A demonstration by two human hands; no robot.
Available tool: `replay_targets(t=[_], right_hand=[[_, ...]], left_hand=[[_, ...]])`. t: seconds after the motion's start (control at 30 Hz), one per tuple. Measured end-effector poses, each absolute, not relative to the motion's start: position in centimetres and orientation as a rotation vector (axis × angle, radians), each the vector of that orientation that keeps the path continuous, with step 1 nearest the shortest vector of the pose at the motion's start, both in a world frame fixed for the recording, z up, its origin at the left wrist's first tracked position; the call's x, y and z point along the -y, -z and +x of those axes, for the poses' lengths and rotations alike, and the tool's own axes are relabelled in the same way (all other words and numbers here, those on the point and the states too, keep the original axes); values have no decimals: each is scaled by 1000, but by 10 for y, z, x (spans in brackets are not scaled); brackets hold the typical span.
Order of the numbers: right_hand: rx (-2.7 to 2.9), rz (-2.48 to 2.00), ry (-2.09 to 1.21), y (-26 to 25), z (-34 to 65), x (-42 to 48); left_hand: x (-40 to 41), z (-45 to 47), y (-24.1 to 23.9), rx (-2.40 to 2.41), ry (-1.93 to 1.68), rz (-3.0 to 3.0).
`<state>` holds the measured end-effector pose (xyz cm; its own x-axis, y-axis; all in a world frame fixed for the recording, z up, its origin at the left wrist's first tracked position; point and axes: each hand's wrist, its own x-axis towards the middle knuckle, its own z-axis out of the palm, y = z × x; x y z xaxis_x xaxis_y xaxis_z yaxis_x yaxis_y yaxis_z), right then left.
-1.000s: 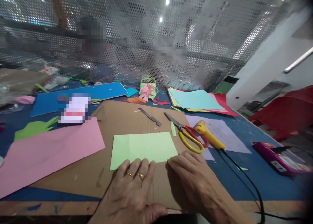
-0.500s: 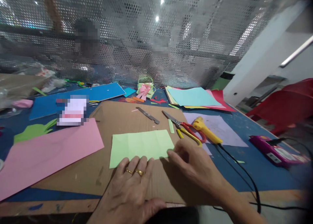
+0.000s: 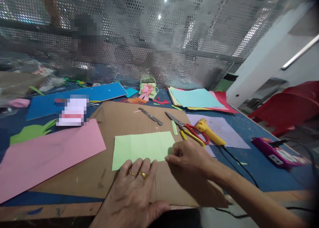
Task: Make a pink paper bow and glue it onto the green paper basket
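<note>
A light green sheet of paper [image 3: 143,145] with faint upright creases lies on brown cardboard [image 3: 124,118]. My left hand [image 3: 136,185], with two gold rings, lies flat with its fingertips on the sheet's near edge. At the near right corner, my right hand [image 3: 190,155] is closed, thumb and curled forefinger pinching the paper. That corner is hidden by the fingers. Beyond the right hand lie scissors [image 3: 189,128] with red and yellow handles and a loose grey metal blade [image 3: 151,116].
Pink paper [image 3: 54,155] lies at left, near a blurred-out phone-like object [image 3: 72,112]. A yellow glue gun [image 3: 210,131] with a black cord rests on purple paper [image 3: 231,135] at right, near a purple power strip [image 3: 276,151]. Coloured sheets [image 3: 196,98] and a small green paper basket [image 3: 148,88] stand behind.
My right hand has shifted slightly left and towards me along the sheet's right edge, its fingers curling closer together. My left hand and the green sheet have barely moved.
</note>
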<state>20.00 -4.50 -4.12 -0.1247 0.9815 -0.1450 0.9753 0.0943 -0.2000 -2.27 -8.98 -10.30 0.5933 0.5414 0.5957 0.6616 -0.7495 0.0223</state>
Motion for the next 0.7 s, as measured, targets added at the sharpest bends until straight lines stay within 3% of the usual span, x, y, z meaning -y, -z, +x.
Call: replay_targets(t=[0.7], right_hand=[[2166,-2261,-931,44,237,45]], left_hand=[[88,-24,107,952,877,-2590]])
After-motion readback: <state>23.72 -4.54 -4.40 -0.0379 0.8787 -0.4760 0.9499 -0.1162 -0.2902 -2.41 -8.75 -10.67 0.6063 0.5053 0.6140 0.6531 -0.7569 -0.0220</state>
